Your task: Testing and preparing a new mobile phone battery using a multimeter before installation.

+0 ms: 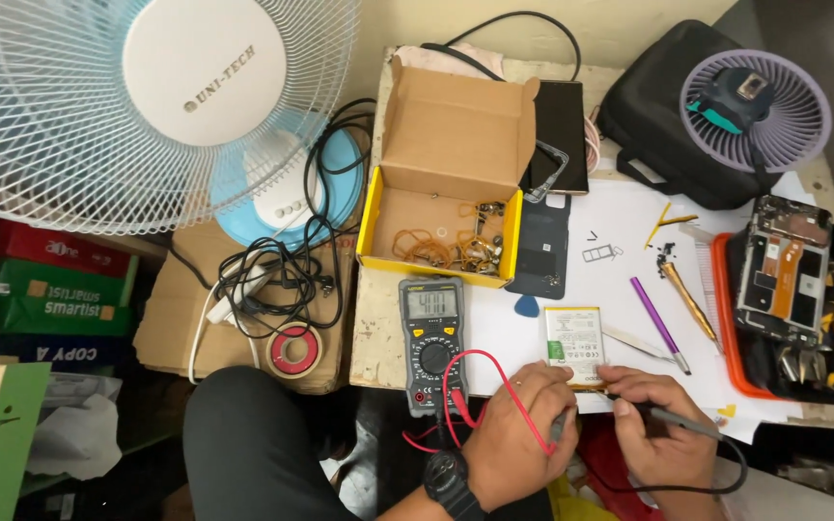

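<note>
Near edge of the tabletop (629, 289): both hands work at the bottom end of a flat white phone battery (576, 345) lying on the white sheet, just beside the multimeter. Left hand (518, 425), wristwatch on, has its fingers curled shut around the red probe (557, 425), tip pressed toward the battery's lower edge; red lead loops back to the meter. Right hand (658, 425) pinches the black probe (682, 417) between thumb and forefinger, its tip hidden by the fingers, black lead trailing off the near edge. The multimeter (432, 333) stands at the tabletop's near left corner, dial turned, display lit with digits, so a reading seems to be under way. Judgement: battery is already out of the phone and under test; nothing reassembled yet. Mid tabletop: purple-handled tool (658, 323), gold-handled screwdriver (689, 301), tweezers, blue pick, small loose parts, dark back cover (541, 246). Right edge: opened phone (782, 270), board exposed, resting on an orange tray. Far side: open cardboard box (446, 193) with rubber bands and small parts, a black bag, small purple fan (755, 108).
</note>
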